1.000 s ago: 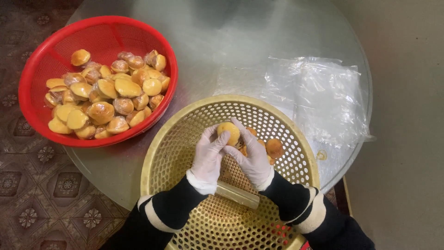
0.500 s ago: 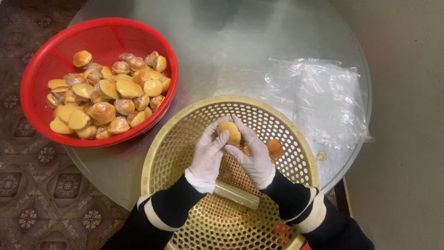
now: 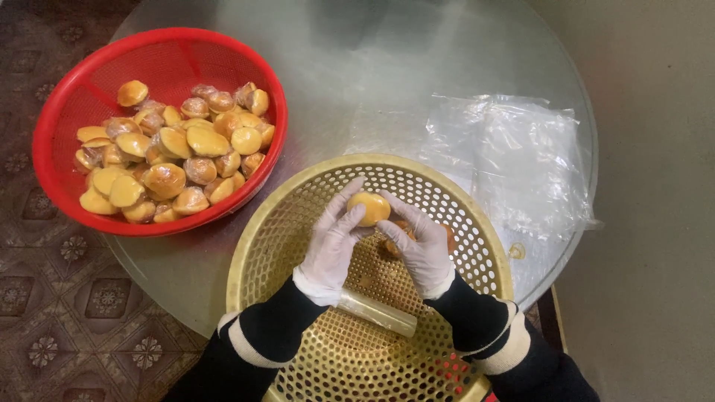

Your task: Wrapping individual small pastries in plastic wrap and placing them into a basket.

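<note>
Small round golden-brown bun (image 3: 370, 208) pinched between fingertips of both white-gloved hands, above far half of perforated yellow plastic basket (image 3: 298, 216). Left hand (image 3: 333, 243) clamped on left edge, right hand (image 3: 421, 246) on right; equally near. Red basket (image 3: 74, 97) of buns far-left.

Yellow basket (image 3: 477, 223): perforated plastic, slight sheen. Red basket (image 3: 56, 179): glossy plastic mesh. Bench (image 3: 372, 82): smooth frosted glass (faint reflections). Gloves on left hand (image 3: 331, 246), right hand (image 3: 421, 249): thin matt white film. Bags (image 3: 514, 164): clear crinkled plastic. Buns (image 3: 164, 160): glossy crust.
</note>
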